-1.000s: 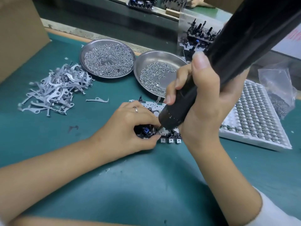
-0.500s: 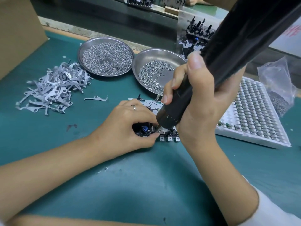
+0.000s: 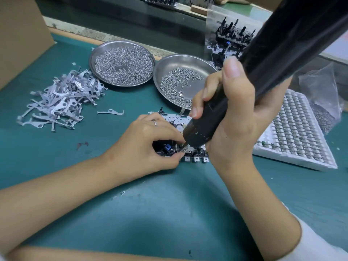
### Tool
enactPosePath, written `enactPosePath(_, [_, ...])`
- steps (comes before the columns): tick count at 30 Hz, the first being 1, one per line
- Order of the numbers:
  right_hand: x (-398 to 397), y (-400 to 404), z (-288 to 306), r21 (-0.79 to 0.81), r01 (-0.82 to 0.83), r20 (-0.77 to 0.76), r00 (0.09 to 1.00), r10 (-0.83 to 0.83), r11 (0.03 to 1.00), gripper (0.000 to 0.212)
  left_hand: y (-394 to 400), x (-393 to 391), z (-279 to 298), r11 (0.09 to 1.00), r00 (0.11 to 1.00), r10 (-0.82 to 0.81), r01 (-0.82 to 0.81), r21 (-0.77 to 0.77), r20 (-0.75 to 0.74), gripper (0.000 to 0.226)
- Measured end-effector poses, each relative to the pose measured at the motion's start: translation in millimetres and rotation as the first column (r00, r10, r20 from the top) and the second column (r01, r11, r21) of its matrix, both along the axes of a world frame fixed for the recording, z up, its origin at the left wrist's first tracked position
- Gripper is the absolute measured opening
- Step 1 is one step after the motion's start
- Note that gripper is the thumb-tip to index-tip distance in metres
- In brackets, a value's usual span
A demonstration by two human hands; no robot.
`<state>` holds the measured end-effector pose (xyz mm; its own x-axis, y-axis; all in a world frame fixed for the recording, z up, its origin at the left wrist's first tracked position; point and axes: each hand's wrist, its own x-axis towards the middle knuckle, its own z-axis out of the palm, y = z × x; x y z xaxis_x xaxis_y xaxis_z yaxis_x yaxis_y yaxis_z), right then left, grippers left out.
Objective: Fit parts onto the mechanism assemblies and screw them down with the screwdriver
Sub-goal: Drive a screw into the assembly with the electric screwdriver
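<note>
A mechanism assembly (image 3: 169, 117), a perforated metal plate with black parts and a small blue piece, lies on the green mat at the centre. My left hand (image 3: 148, 144) curls over its near left part, thumb and fingers pinching by the screw spot. My right hand (image 3: 233, 113) grips a thick black electric screwdriver (image 3: 267, 59) that slants down to the left. Its bit tip touches the assembly between my left fingertips. Much of the assembly is hidden under both hands.
Two steel dishes hold screws: one (image 3: 122, 65) at the back, another (image 3: 180, 83) beside it. A heap of grey metal levers (image 3: 60, 102) lies left, one lever (image 3: 111, 112) apart. A white tray of small parts (image 3: 293, 132) sits right, a plastic bag (image 3: 320, 95) behind it, finished assemblies (image 3: 229, 38) further back, a cardboard box (image 3: 20, 34) far left.
Both hands stay in place on the assembly with the screwdriver tip down. Only the view has shifted slightly.
</note>
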<state>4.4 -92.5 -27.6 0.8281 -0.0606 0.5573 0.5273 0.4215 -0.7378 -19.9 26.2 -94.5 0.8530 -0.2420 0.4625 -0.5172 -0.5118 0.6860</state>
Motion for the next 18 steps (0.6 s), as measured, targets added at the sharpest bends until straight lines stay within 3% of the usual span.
enactPosePath(18, [0.8,-0.9,1.0,-0.002,0.022,-0.010,1.000,-0.022,1.000,0.029,0.1,-0.1,1.0,1.000,1.000,-0.006,0.006,-0.006,-0.009,0.016])
